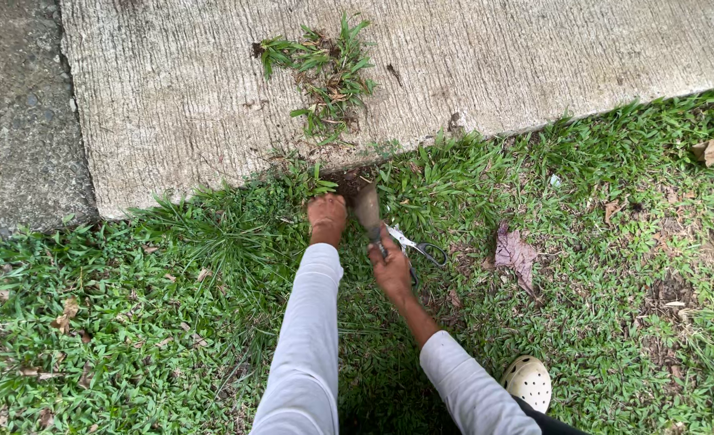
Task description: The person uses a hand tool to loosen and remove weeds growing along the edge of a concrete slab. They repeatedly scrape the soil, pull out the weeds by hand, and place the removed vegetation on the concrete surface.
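Two hands work at the edge of a concrete slab, where it meets the grass. Left hand is closed into the turf, fingers gripping a grass tuft. At its 3 o'clock, the right hand holds a trowel, fingers wrapped around the handle, blade pointing to 12 o'clock into the soil. Scissors lie just beside it. Pulled weeds rest on the slab.

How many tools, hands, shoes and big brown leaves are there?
Hands: 2, the left hand gripping grass, the right hand holding the trowel
Tools: 2, the trowel and the scissors on the grass
Shoes: 1, the white clog
Big brown leaves: 1, the leaf
Total: 6
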